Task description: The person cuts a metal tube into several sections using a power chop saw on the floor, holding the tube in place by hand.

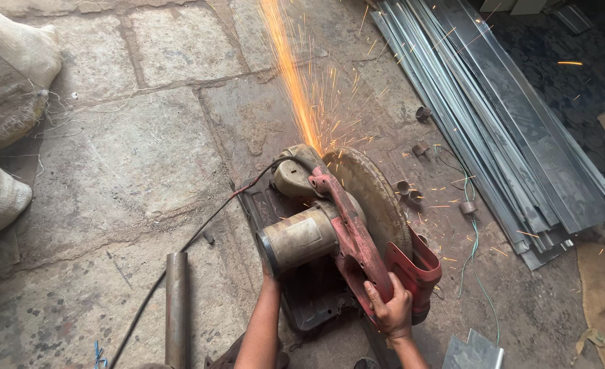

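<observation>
A red chop saw (347, 232) stands on the stone floor, its round blade guard (371, 188) lowered. A stream of orange sparks (292, 75) shoots away from the blade toward the top of the view. My right hand (390, 307) is closed around the saw's red handle. My left forearm (261, 321) reaches under the grey motor housing (297, 239); the left hand itself is hidden behind it. A black power cord (200, 232) runs from the saw toward the lower left.
A stack of long grey metal strips (514, 130) lies to the right. Several short cut pipe rings (412, 191) lie beside the saw. A steel pipe (177, 307) lies at lower left. White sacks (8, 75) sit at the left edge.
</observation>
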